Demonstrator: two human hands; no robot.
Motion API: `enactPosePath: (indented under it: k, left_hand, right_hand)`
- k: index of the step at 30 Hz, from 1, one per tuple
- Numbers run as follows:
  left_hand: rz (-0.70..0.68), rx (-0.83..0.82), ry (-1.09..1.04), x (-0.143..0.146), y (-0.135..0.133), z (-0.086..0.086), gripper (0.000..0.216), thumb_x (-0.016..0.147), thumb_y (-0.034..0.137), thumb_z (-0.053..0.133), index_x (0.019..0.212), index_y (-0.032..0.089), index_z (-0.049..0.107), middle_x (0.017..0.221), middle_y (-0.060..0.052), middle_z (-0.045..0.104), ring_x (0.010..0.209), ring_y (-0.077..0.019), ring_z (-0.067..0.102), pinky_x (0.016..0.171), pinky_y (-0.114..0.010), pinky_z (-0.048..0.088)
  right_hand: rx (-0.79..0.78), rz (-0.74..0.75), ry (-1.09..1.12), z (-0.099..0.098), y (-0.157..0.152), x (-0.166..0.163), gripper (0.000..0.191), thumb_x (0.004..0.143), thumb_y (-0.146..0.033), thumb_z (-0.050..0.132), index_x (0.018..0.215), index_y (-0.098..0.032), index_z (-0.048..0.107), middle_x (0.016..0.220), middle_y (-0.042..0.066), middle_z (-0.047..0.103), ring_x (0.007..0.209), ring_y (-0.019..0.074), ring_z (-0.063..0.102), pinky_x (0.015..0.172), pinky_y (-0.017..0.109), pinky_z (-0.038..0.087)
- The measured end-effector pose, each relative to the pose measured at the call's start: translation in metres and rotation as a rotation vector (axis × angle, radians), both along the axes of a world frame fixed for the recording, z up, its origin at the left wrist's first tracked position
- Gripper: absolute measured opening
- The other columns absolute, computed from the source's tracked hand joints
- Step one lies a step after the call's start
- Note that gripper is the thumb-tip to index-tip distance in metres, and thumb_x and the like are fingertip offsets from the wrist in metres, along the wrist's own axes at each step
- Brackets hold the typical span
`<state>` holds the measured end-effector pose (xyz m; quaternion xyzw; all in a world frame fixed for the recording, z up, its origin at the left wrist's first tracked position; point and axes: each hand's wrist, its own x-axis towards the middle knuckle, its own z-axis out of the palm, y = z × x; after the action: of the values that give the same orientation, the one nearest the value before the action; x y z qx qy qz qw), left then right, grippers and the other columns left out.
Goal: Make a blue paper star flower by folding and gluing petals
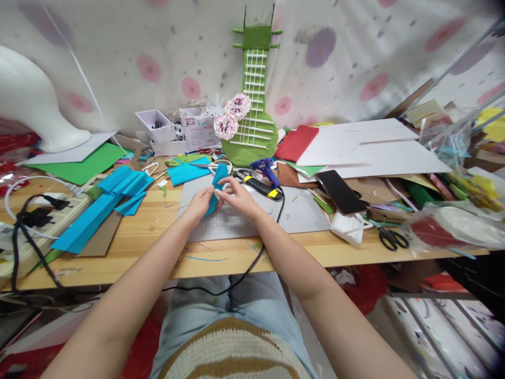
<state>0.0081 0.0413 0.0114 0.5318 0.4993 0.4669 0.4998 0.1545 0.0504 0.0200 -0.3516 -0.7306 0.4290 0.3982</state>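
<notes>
Both my hands meet over a grey cutting mat (300, 213) on the wooden table (158, 258). My left hand (200, 204) pinches the lower part of a folded blue paper piece (218, 179). My right hand (234, 196) grips the same piece from the right, fingers closed on its upper edge. The paper stands roughly upright between the two hands. Just behind them lie a blue glue gun (265, 169) and a black-and-yellow cutter (263, 188).
More folded blue paper (103, 205) lies at the left beside a power strip (47, 223) with black cables. A green cardboard guitar (253, 110) stands at the back. A black phone (340, 191), scissors (391, 238), white boards and paper scraps crowd the right.
</notes>
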Motion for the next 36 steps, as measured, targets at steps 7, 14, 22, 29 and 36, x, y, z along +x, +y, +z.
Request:
enactPosePath:
  k: [7, 14, 22, 29, 36]
  left_hand:
    - [0.136, -0.089, -0.011, -0.004, 0.003, 0.0, 0.029, 0.084, 0.039, 0.048, 0.073, 0.015, 0.059, 0.057, -0.002, 0.059, 0.05, -0.0119, 0.054, 0.052, -0.023, 0.044]
    - [0.183, -0.154, -0.076, -0.004, -0.002, 0.008, 0.027, 0.085, 0.035, 0.049, 0.071, 0.013, 0.059, 0.056, -0.001, 0.059, 0.048, -0.0101, 0.054, 0.049, -0.021, 0.045]
    - [0.185, -0.188, -0.088, -0.002, -0.001, 0.0, 0.035, 0.082, 0.045, 0.051, 0.078, 0.012, 0.061, 0.062, -0.003, 0.063, 0.049, -0.0102, 0.055, 0.05, -0.022, 0.047]
    - [0.219, -0.235, -0.203, -0.001, 0.0, 0.001, 0.029, 0.084, 0.038, 0.051, 0.082, 0.011, 0.061, 0.065, -0.004, 0.063, 0.048, -0.0097, 0.055, 0.049, -0.023, 0.048]
    - [0.178, -0.273, -0.352, -0.002, -0.002, 0.007, 0.018, 0.086, 0.029, 0.051, 0.082, 0.013, 0.056, 0.061, 0.0, 0.06, 0.044, -0.0071, 0.053, 0.043, -0.018, 0.045]
  right_hand:
    - [0.058, -0.076, -0.062, 0.001, 0.0, 0.004, 0.027, 0.08, -0.041, 0.054, 0.097, -0.021, 0.047, 0.056, -0.007, 0.056, 0.058, 0.0113, 0.058, 0.065, 0.024, 0.043]
    - [0.231, -0.224, -0.168, 0.0, 0.004, 0.006, 0.021, 0.078, -0.04, 0.057, 0.083, -0.02, 0.053, 0.074, -0.001, 0.06, 0.065, 0.0108, 0.056, 0.068, 0.025, 0.04]
    - [0.32, -0.303, -0.152, 0.001, 0.003, 0.007, 0.016, 0.078, -0.036, 0.058, 0.08, -0.02, 0.055, 0.074, -0.001, 0.059, 0.068, 0.012, 0.055, 0.072, 0.027, 0.041]
    - [0.284, -0.3, -0.189, -0.004, 0.008, 0.006, 0.016, 0.078, -0.036, 0.058, 0.079, -0.021, 0.055, 0.076, -0.001, 0.061, 0.068, 0.0122, 0.056, 0.07, 0.027, 0.041]
    - [0.268, -0.293, -0.213, -0.002, 0.006, 0.006, 0.017, 0.081, -0.036, 0.055, 0.077, -0.02, 0.055, 0.072, -0.001, 0.06, 0.068, 0.0123, 0.057, 0.073, 0.027, 0.041]
